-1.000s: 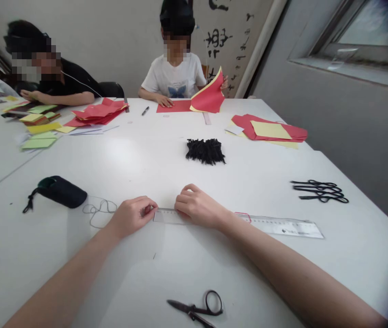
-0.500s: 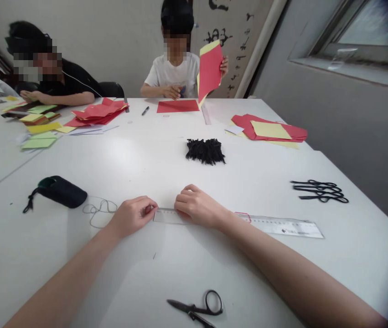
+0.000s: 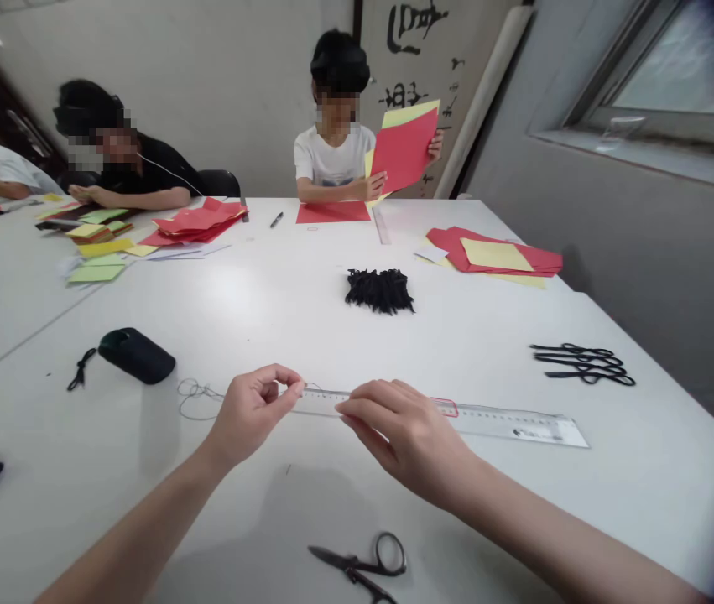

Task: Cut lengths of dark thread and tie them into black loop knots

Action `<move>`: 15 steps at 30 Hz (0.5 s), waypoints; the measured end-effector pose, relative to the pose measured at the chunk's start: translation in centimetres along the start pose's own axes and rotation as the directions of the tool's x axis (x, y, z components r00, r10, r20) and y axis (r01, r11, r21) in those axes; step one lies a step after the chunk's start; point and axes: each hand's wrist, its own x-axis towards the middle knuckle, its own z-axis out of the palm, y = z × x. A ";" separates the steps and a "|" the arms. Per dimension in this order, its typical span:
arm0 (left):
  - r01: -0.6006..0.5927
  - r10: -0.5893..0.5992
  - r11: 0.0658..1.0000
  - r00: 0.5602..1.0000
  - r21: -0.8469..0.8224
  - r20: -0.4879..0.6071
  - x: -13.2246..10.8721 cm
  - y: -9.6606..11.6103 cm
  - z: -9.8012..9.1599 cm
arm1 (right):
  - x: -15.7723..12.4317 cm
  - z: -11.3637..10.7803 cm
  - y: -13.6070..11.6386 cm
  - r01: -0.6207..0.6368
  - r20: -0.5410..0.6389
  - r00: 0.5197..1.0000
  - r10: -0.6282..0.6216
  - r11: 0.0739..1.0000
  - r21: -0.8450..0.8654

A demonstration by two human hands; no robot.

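Observation:
My left hand is raised a little above the white table, thumb and forefinger pinched on a thin pale thread whose loose loops lie to its left. My right hand hovers beside it, fingers pinched toward the left hand, apparently on the same thread. A clear plastic ruler lies flat just behind both hands, running to the right. Black scissors rest near the table's front edge.
A black pouch lies left, a black tassel bundle in the middle, more black scissors at right. Red and yellow paper stacks sit at the far side. A person opposite holds up red paper; others sit far left.
Both hands have lifted off the ruler and table, now pinching the thread in the air. The view tilted up slightly. The person opposite now holds the red sheet with both hands.

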 end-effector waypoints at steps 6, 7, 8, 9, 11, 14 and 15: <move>-0.032 0.036 0.997 0.998 -0.075 0.050 -1.3 2.1 0.8 | 1.1 -0.3 -1.2 0.000 -0.119 0.993 -0.002 1.000 -0.022; -0.038 0.042 0.996 0.998 -0.077 0.047 -1.4 2.3 0.9 | 1.2 -0.2 -1.4 -0.003 -0.110 0.994 0.001 1.000 -0.018; -0.044 0.047 0.996 0.998 -0.078 0.044 -1.6 2.5 0.9 | 1.2 -0.1 -1.5 -0.002 -0.106 0.994 0.000 1.000 -0.015; -0.047 0.051 0.996 0.998 -0.079 0.043 -1.7 2.6 0.9 | 1.2 0.1 -1.6 0.003 -0.112 0.994 -0.005 1.000 -0.018; -0.055 0.059 0.995 0.997 -0.086 0.047 -1.9 2.8 1.0 | 1.2 0.3 -1.8 0.014 -0.150 0.988 -0.021 0.999 -0.046; -0.062 0.065 0.993 0.997 -0.097 0.037 -2.3 2.9 1.2 | 1.2 0.2 -2.3 0.015 -0.197 0.980 -0.034 0.995 -0.096; -0.062 0.065 0.993 0.997 -0.099 0.028 -2.4 2.9 1.2 | 1.2 -0.1 -2.5 0.008 -0.192 0.981 -0.028 0.995 -0.103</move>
